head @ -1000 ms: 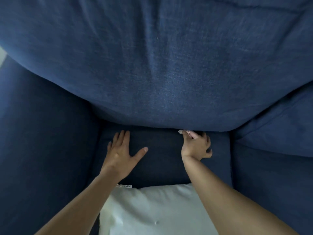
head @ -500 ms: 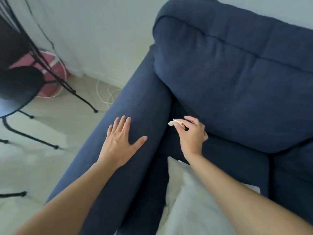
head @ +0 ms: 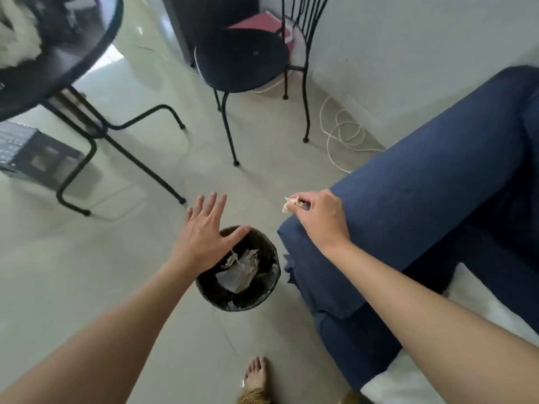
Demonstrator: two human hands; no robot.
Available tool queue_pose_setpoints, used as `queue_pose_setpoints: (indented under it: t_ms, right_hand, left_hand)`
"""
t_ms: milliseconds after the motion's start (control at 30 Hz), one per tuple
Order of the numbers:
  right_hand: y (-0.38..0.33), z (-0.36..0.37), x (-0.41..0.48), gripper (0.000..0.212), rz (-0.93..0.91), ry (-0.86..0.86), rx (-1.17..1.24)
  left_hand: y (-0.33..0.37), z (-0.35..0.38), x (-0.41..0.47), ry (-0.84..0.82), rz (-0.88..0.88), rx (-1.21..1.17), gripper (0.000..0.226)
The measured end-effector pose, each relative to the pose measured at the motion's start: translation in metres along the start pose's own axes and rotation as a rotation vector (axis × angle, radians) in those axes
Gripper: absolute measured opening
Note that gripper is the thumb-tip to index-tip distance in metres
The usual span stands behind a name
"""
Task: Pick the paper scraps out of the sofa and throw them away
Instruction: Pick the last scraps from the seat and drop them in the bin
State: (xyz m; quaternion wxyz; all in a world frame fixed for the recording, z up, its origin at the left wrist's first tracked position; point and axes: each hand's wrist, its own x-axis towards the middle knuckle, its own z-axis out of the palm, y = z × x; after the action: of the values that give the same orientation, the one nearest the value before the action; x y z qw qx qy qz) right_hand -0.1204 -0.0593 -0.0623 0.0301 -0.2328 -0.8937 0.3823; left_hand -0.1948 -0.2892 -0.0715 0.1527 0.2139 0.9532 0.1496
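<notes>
no text, label, brand, number or sign can be read on anything in view.

Both bare forearms reach forward and down from the lower corners of the view, the left from the lower left and the right from the lower right. The left hand [head: 207, 235] is spread flat, palm down, its fingers [head: 210, 203] straight and fanned apart, the thumb angled out to the right. The right hand [head: 319, 217] is turned knuckles up with its fingers curled in, thumb and fingertips pinched together at the hand's left end; a bare foot [head: 256, 374] shows at the bottom edge.
</notes>
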Motion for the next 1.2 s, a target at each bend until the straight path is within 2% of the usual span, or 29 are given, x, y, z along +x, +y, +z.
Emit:
queue_pose_setpoints:
  t_ms: [233,367,667,733,833,967,1133,1200]
  right_hand:
    - [-0.030,0.093,-0.016,0.021,-0.088,-0.215,-0.286]
    - [-0.034,0.120,-0.020,0.015,-0.099,-0.274,-0.338]
    - [-0.032,0.155,-0.019,0.015,-0.061,-0.583,-0.412]
    - [-0.034,0.158,-0.020,0.011,-0.046,-0.598,-0.421]
    - [-0.037,0.161,-0.019,0.029,-0.054,-0.557,-0.442]
    - [-0.032,0.166,-0.018,0.010,-0.065,-0.524,-0.461]
    - [-0.024,0.170,-0.021,0.028,-0.061,-0.586,-0.489]
    - [-0.020,0.172,-0.023,0.027,-0.033,-0.579,-0.457]
  left_hand:
    - [-0.085,0.028,-0.043,-0.079,-0.101,-0.028,0.095]
    - [-0.107,0.036,-0.050,-0.096,-0.118,-0.059,0.093]
    - [-0.136,0.045,-0.054,-0.116,-0.140,-0.117,0.087]
    - [-0.139,0.046,-0.055,-0.121,-0.142,-0.125,0.087]
    - [-0.143,0.047,-0.057,-0.124,-0.139,-0.132,0.086]
    - [-0.145,0.047,-0.057,-0.117,-0.141,-0.138,0.084]
    - [-0.145,0.048,-0.059,-0.124,-0.139,-0.142,0.084]
    - [-0.144,0.048,-0.061,-0.127,-0.138,-0.146,0.084]
